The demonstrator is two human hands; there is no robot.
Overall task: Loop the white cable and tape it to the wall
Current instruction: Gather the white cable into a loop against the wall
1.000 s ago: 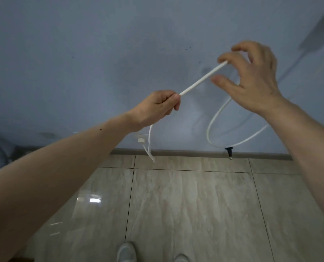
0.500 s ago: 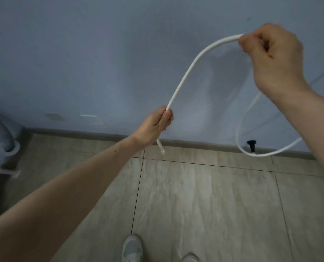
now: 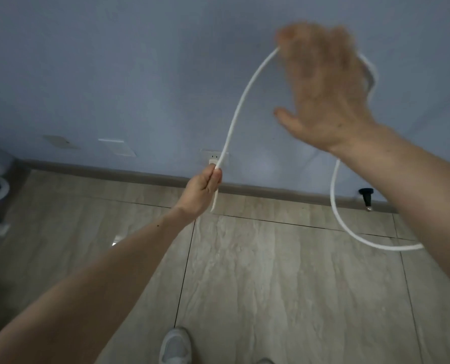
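The white cable (image 3: 241, 101) arches from the left hand (image 3: 201, 189) — gripping near its free end, low by the wall socket (image 3: 214, 156) — up to the blurred right hand (image 3: 323, 85), whose grip cannot be told.

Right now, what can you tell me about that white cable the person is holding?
The white cable is thin, smooth and round, plastic-looking. The left hand grips it near one end, and a short tail pokes out below the fist. From there it arcs up in front of the blue wall to the blurred right hand, whose fingers seem spread, so the grip is unclear. Beyond that hand it drops, curves above the tiled floor and disappears behind the right forearm. No tape on it shows.
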